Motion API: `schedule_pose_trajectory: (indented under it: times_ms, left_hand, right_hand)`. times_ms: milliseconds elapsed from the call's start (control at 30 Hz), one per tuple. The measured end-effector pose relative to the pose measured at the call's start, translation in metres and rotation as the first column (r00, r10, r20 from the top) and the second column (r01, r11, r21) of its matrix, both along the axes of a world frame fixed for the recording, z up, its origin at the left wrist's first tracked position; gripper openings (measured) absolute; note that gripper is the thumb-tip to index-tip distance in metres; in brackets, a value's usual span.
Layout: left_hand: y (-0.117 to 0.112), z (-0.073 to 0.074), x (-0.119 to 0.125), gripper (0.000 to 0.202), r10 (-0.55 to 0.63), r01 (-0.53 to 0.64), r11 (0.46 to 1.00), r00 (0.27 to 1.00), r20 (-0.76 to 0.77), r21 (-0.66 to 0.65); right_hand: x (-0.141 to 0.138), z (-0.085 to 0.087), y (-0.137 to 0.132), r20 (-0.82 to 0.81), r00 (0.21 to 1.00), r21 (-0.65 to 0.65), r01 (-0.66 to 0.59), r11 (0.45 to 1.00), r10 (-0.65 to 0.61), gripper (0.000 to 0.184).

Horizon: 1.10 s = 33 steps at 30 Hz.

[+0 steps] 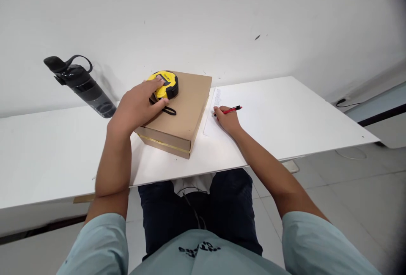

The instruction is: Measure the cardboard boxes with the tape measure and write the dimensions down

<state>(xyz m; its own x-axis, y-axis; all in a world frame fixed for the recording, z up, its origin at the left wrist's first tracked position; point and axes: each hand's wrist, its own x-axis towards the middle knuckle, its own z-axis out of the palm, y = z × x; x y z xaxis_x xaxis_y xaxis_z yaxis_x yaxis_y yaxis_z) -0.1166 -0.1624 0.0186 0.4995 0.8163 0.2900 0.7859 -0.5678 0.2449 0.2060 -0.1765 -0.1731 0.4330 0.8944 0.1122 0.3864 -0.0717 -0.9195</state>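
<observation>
Pale green sleeves (95, 245) and dark trousers (228, 207) are seen closest to the lens, with both forearms stretched out over a white table (285, 110). On the near middle of the table a closed cardboard box (187, 110) is set at an angle, and a yellow and black tape measure (168, 83) lies on the far corner of its lid. The left hand (139, 103) is laid over the tape measure, fingers curled across its top and the thumb pressed against its near side, so the case is gripped rather than merely touched. A black wrist loop (169, 111) trails from it onto the lid. The right hand (226, 120) is closed around a red pen (231, 109), whose tip is held on a sheet of paper (211, 127) lying just beside the box.

The tape measure is judged to be compact, rigid and fairly dense for its size, with a smooth plastic shell that could slip; it is probably best taken across its two flat sides. The box looks stiff, but its weight cannot be told.

By count: one tape measure, one box, one pen, one sheet and one dark water bottle (84, 85), which is propped against the wall at the far left, well apart from both hands.
</observation>
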Motion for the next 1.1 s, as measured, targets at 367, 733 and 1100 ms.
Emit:
schedule_pose_trajectory:
  times_ms: [367, 733, 1100]
  left_hand:
    - [0.001, 0.001, -0.008, 0.070, -0.039, 0.043, 0.994, 0.998, 0.041, -0.101]
    - [-0.007, -0.001, -0.013, 0.107, 0.165, -0.151, 0.982, 0.979, 0.121, -0.112]
    - [0.003, 0.001, -0.019, 0.055, 0.188, -0.184, 0.980, 0.981, 0.053, -0.081]
  right_hand:
    - [0.000, -0.002, -0.003, -0.003, 1.000, 0.023, -0.009, 1.000, 0.009, 0.049]
    - [0.001, -0.004, -0.005, -0.001, 1.000, 0.016, 0.004, 1.000, -0.004, 0.044]
    - [0.006, -0.004, -0.004, 0.008, 0.997, 0.040, 0.074, 0.996, -0.074, 0.040]
